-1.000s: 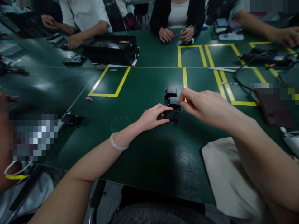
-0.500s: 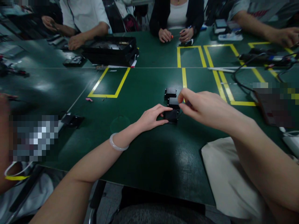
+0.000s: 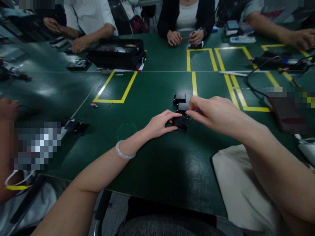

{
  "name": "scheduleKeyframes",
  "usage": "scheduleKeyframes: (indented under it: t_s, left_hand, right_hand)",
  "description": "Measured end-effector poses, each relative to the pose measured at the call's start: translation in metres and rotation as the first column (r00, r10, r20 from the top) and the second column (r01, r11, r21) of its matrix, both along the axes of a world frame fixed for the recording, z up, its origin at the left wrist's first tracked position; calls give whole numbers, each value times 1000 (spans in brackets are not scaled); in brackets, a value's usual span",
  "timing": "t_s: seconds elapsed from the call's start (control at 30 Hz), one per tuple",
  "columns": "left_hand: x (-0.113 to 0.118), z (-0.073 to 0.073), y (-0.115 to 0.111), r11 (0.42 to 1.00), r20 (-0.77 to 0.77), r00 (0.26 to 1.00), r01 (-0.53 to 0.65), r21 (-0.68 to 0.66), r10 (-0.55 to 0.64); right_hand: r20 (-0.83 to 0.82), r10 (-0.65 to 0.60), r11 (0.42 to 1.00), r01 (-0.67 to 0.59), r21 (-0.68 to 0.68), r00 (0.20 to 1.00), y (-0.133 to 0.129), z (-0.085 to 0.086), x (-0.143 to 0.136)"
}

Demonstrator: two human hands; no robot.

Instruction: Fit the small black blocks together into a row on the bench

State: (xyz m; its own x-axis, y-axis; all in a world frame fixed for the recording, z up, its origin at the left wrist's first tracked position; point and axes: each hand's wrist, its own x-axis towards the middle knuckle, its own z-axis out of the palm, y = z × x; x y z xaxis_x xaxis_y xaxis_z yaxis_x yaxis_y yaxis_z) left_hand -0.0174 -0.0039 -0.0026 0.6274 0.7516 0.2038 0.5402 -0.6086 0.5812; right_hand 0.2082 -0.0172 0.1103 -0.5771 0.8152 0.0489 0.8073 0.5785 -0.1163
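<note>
Three small black blocks stand in a short column on the green table: a far block, a middle block and a near block. My left hand grips the near block from its left side between thumb and fingers. Just right of the middle and near blocks is my right hand, its thumb and fingers pinched together. Whatever it holds, if anything, is hidden by the fingers.
A black open box stands at the far left. Beige cloth hangs over the near right edge. A dark flat case and black cables lie right. People sit across the table and at left.
My right thumb and fingertips have shifted slightly left and down, nearer the near block. My left hand keeps its hold. A neighbouring person's hand at the left edge has come further into view.
</note>
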Motion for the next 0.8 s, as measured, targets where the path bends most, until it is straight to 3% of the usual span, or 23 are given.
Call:
scheduleKeyframes:
  t_s: [0.8]
  left_hand:
    - [0, 1, 0, 1000, 0, 1000, 10, -10, -10]
  right_hand:
    - [14, 13, 1000, -13, 22, 1000, -2, 1, -1]
